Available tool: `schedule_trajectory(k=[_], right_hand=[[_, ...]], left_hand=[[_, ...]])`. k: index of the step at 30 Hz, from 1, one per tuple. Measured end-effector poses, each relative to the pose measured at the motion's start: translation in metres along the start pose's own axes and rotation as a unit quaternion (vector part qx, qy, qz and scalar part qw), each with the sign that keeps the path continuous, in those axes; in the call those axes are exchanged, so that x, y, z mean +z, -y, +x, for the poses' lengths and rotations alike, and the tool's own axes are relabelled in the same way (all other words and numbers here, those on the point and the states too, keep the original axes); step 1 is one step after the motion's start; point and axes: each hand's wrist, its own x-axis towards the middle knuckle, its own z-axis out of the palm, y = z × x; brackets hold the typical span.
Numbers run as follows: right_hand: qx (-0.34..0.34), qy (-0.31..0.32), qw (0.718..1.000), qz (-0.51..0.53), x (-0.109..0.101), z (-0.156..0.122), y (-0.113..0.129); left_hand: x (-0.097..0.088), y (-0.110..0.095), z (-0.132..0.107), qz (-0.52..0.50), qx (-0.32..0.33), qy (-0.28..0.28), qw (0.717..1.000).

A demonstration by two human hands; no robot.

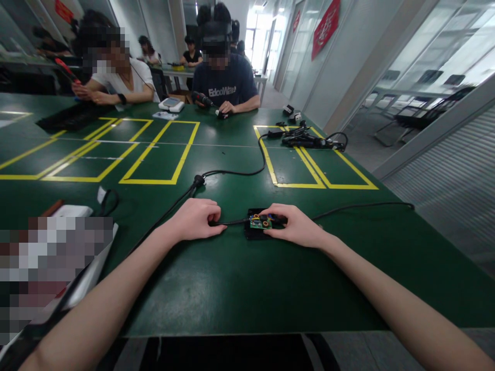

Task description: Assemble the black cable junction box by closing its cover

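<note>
Between my hands, a small green circuit board (256,222) with copper coils sits over a flat black tray or half-case (254,235) on the table. My right hand (294,224) pinches the board's right end, thumb below and fingers above. A black cable (235,223) runs from the board's left side to my left hand (199,219), whose fingers are closed around it. From the right side, another black cable (363,207) leads off across the table to the right. My right fingers partly hide the board's right end.
Tangled black cables and parts (305,138) lie at the back right. A knotted cable (198,180) stretches past my left hand. Yellow tape (148,181) marks the green table (174,299). Two people sit across; one holds a dark tool (201,99). A blurred object (58,257) lies left.
</note>
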Motion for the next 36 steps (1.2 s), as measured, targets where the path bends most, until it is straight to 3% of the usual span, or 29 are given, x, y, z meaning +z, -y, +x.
schedule_trajectory(k=[8,14,19,24,31,36], right_hand=[[-0.024,-0.004,1.0,0.007,0.007,0.002,0.006],[-0.033,-0.004,0.999,0.007,0.01,0.003,0.006],[-0.03,-0.044,0.999,0.006,0.01,0.002,0.001],[-0.052,-0.077,0.996,-0.012,0.0,-0.002,-0.003],[-0.057,-0.021,0.997,-0.053,-0.01,-0.003,-0.002],[-0.041,-0.021,0.998,-0.045,-0.007,-0.001,-0.002]], left_hand=[[-0.012,-0.001,0.003,-0.054,-0.069,0.082,0.993],[-0.014,0.003,0.002,-0.053,-0.088,0.069,0.992],[-0.008,-0.004,0.002,-0.013,-0.104,0.069,0.992],[-0.002,-0.013,0.001,-0.018,-0.056,0.042,0.997],[0.003,-0.022,0.001,-0.041,-0.031,0.041,0.998],[0.01,-0.024,0.0,-0.045,0.005,0.017,0.999]])
